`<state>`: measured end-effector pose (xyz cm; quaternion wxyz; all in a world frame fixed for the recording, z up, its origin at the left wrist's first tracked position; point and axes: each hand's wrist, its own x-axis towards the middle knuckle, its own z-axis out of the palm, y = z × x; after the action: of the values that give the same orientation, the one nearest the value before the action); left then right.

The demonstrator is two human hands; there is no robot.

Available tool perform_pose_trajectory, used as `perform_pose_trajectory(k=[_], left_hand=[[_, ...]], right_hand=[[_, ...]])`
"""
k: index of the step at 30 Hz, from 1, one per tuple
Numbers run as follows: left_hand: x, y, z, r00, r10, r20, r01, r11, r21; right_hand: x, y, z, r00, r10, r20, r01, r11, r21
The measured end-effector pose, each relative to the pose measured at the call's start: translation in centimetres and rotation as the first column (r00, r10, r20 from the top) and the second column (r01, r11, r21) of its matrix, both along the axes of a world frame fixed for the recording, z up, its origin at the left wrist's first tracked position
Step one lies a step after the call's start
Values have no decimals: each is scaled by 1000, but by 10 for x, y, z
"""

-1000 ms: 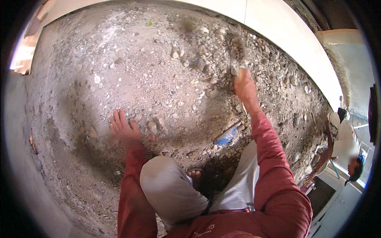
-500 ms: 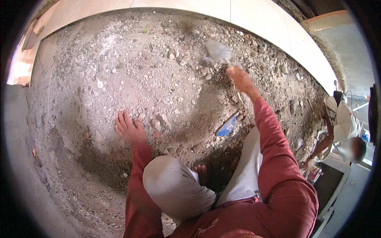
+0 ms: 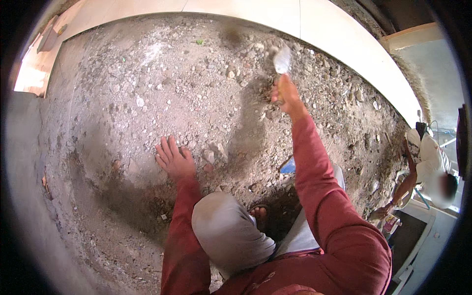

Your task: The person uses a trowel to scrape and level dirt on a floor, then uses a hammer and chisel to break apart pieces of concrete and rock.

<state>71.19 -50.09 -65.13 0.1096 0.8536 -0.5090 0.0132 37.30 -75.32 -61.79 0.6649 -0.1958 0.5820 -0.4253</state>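
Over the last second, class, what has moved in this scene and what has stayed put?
The right hand, gripping a trowel, has swung its blade from pointing down at the rubble to raised up and away toward the pale tiled edge. The left hand stays flat on the gravelly ground; the blue scrap lies where it was.

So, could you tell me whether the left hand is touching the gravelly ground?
Touching. The head view shows the left hand pressed flat, fingers spread, on the gravelly ground.

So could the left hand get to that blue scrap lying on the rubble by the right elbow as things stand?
Probably yes. The left hand lies flat on the rubble, holding nothing, and open ground lies between it and the blue scrap. The raised right arm is beside the scrap, not over it.
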Motion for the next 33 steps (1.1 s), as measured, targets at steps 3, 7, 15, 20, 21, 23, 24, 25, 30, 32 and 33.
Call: perform_pose_trajectory(k=[3,7,15,20,21,23,24,25,30,32,33], left_hand=[[4,2,-2,1000,7,-8,-7,1000,-5],[10,6,-8,1000,11,12,-11,1000,-18],[10,7,-2,1000,-10,-15,10,1000,3],[-1,-1,2,997,-17,-74,17,1000,-9],[4,1,1,997,-14,-76,14,1000,3],[20,12,-2,1000,10,-24,-10,1000,-20],[18,12,-4,1000,5,-16,-5,999,-39],[17,13,-1,1000,15,-8,-15,999,-42],[-40,-23,-13,986,-134,-96,126,988,-88],[12,10,-6,1000,-12,23,12,1000,11],[8,8,3,1000,-7,-14,7,1000,9]], right_hand=[[67,-12,11,987,65,-146,-57,997,57],[130,-23,17,936,318,-149,-331,941,-70],[220,-85,45,572,666,-478,-763,646,-13],[62,-115,44,107,440,-891,-848,508,149],[34,-108,45,193,502,-843,-818,557,145],[17,-74,79,504,700,-506,-723,662,196],[14,-65,85,624,633,-458,-645,748,157],[13,-58,86,729,559,-395,-559,819,130],[-73,-98,-73,895,410,-175,-446,813,-374],[140,-81,-22,67,254,-965,-938,346,26],[144,-86,-13,260,442,-858,-929,357,-97]])
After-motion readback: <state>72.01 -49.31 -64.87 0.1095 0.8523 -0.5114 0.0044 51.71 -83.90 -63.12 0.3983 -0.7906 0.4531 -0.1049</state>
